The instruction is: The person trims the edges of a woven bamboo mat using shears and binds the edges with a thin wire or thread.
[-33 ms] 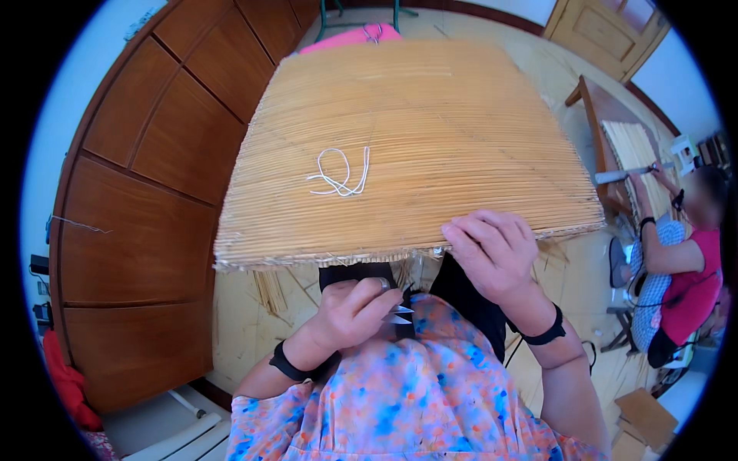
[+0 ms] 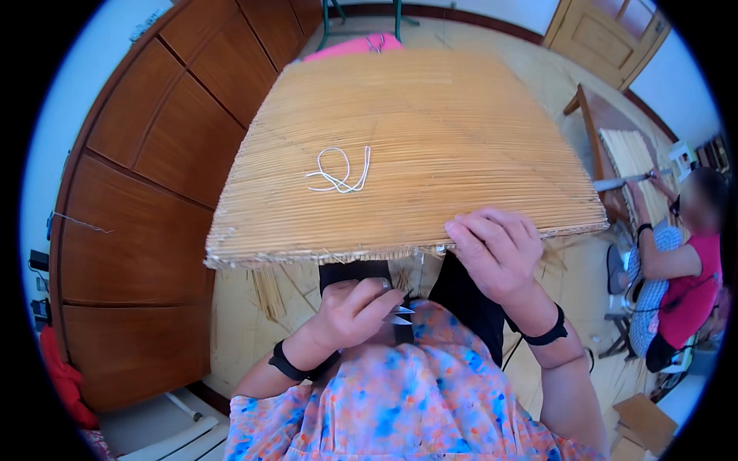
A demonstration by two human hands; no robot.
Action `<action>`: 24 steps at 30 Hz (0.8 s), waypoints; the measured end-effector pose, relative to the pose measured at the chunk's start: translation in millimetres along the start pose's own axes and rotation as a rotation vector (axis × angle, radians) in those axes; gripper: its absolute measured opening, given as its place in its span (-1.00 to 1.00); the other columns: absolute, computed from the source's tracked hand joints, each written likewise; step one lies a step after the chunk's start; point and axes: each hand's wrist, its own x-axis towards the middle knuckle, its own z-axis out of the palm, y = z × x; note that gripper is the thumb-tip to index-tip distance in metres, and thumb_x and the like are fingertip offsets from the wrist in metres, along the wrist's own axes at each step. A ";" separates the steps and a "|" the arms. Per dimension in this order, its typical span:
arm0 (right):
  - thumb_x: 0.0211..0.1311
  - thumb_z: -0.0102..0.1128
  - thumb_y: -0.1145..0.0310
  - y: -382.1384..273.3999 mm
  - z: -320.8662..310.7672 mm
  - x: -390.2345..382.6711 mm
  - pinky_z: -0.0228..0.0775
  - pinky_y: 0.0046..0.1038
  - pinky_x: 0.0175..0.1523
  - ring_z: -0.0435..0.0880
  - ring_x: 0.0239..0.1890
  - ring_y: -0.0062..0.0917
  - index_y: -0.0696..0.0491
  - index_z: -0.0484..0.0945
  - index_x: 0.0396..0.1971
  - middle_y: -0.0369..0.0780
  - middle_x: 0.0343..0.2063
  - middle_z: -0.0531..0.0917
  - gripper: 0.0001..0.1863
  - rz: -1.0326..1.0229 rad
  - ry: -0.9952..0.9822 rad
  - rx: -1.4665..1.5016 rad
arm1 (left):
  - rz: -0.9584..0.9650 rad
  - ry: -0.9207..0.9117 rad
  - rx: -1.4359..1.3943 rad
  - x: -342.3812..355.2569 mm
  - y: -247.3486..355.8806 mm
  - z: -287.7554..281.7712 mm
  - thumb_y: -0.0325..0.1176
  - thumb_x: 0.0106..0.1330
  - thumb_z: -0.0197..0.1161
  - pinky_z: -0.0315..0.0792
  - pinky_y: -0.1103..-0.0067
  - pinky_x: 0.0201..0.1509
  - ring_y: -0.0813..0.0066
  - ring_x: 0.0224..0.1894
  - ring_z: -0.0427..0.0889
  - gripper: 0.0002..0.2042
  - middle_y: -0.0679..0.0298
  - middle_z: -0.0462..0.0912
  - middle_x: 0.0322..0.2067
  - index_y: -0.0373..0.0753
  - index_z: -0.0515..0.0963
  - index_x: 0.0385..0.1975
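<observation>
A wide mat of straw-coloured stalks [image 2: 430, 123] spreads out before me, with its trimmed near edge towards my body. My right hand [image 2: 500, 250] grips that edge right of the middle, thumb and fingers pinched over it. Below the edge, close to my lap, my left hand [image 2: 354, 311] is closed around a pair of scissors [image 2: 401, 315]. Only the two slightly parted blade tips show; the handles are hidden in the fingers. A looped white cord [image 2: 338, 184] lies on the mat's surface, left of centre.
Brown wooden cabinets [image 2: 138, 223] line the left side. A co-worker in a pink top [image 2: 688, 269] sits at right, hands on a pale stalk mat [image 2: 626, 154] on a low table. Loose stalks [image 2: 267, 293] litter the floor. A pink item [image 2: 354, 46] lies beyond the mat.
The mat has shifted slightly, its near left corner a little further left. Both hands keep their holds, the right one a touch further right. The co-worker's hands have moved slightly.
</observation>
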 end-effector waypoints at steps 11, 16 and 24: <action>-0.13 0.44 0.30 57.7 -40.8 167.8 0.34 -0.42 -0.30 0.61 -0.40 -0.48 0.01 0.61 -0.33 -0.33 -0.41 0.64 -0.70 -0.183 0.268 -0.146 | 0.004 0.465 0.039 144.2 -28.8 -69.0 -0.60 0.05 0.33 0.41 0.59 -0.52 0.38 -0.55 0.54 -0.77 0.17 0.52 -0.45 -0.30 0.54 -0.27; -0.11 0.42 0.30 65.7 -44.8 204.6 0.28 -0.44 -0.29 0.56 -0.42 -0.50 -0.02 0.63 -0.34 -0.38 -0.47 0.61 -0.73 -0.181 0.276 -0.165 | -0.164 0.520 -0.004 183.7 -17.4 -90.5 -0.50 0.20 0.24 0.50 0.51 -0.43 0.28 -0.51 0.61 -0.83 0.15 0.58 -0.44 -0.30 0.50 -0.21; -0.05 0.38 0.29 71.9 -45.7 226.3 0.28 -0.41 -0.25 0.56 -0.40 -0.50 -0.04 0.66 -0.39 -0.38 -0.50 0.58 -0.81 -0.120 0.215 -0.191 | -0.337 0.504 0.028 205.0 -22.4 -84.7 -0.34 0.28 0.19 0.45 0.40 -0.34 0.16 -0.46 0.61 -0.79 0.12 0.61 -0.48 -0.27 0.46 -0.16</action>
